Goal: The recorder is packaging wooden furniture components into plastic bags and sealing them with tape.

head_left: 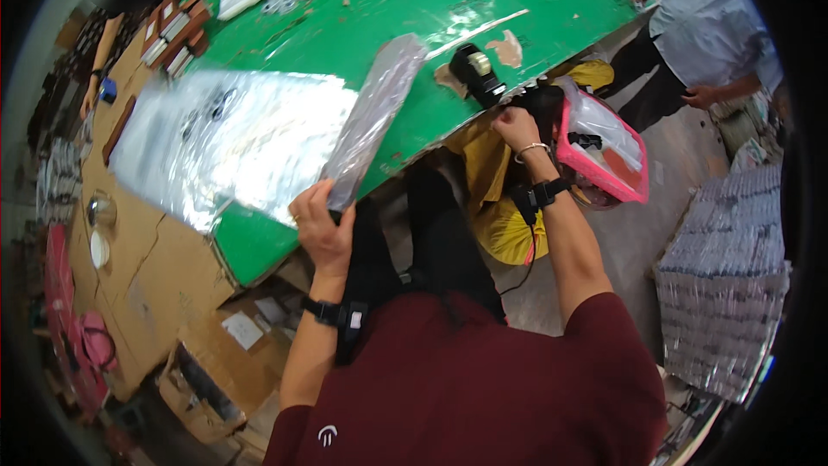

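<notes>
A long, narrow package [379, 103] in shiny clear plastic lies slantwise over the green table's near edge. My left hand [324, 229] is closed on its near end, with thumb and fingers on either side. My right hand [519, 131] is at the table edge, fingers curled together next to a black, bag-like thing [542, 102]. What those fingers hold, if anything, is hidden. Just beyond them a black tape dispenser [476, 72] rests on the table. Left of the package is a broad stack of clear plastic sheets or bags [250, 138], bright with glare.
A pink basket [640, 193] with plastic and other items stands right of my right hand, beside yellow bags [509, 233]. A wrapped stack [723, 276] is on the floor at right. One person [707, 26] stands far right, another far left. Cardboard [129, 293] covers the left table.
</notes>
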A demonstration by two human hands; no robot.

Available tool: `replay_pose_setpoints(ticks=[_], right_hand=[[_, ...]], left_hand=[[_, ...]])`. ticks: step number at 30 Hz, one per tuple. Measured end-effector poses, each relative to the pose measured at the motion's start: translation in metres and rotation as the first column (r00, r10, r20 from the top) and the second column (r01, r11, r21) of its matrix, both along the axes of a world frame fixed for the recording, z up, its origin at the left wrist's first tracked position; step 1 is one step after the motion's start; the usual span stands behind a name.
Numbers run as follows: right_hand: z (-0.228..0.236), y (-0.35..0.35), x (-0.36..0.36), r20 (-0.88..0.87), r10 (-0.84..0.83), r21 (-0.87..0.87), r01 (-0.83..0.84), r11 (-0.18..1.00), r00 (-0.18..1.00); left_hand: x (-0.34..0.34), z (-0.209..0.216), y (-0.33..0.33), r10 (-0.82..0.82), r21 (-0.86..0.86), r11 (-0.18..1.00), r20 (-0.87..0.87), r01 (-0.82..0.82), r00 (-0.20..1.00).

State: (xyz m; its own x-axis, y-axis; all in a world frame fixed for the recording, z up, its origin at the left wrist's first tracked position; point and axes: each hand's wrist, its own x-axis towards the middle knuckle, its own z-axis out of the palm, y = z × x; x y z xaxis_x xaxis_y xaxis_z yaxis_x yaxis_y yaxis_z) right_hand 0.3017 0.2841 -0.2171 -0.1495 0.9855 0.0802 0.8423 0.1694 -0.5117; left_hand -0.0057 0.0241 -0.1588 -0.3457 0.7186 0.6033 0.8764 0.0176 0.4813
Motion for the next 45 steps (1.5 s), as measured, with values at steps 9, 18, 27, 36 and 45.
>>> replay_pose_setpoints(ticks=[9, 18, 27, 36, 45], right_hand=[[0.08, -0.128, -0.148, -0.882, 0.101, -0.254, -0.644, 0.722, 0.461], [0.068, -0.135, -0.188, -0.599, 0.171, -0.339, -0.441, 0.831, 0.782], [0.101, -0.129, -0.191, -0.539, 0.211, -0.432, -0.482, 0.762, 0.815], [0.1, -0.121, -0.202, -0.345, 0.354, -0.421, -0.481, 0.769, 0.869], [0.102, -0.113, -0.207, -0.3, 0.359, -0.504, -0.466, 0.727, 0.884]], left_hand=[[0.002, -0.008, 0.005, -0.107, 0.044, 0.993, -0.1, 0.112, 0.989], [0.002, -0.022, 0.01, -0.085, 0.133, 0.986, -0.082, 0.096, 0.993], [0.0, -0.026, 0.006, -0.152, 0.143, 0.977, -0.042, 0.156, 0.988], [0.002, -0.032, 0.007, -0.115, 0.134, 0.983, -0.107, 0.129, 0.988], [0.0, -0.031, 0.01, -0.127, 0.174, 0.975, -0.087, 0.14, 0.988]])
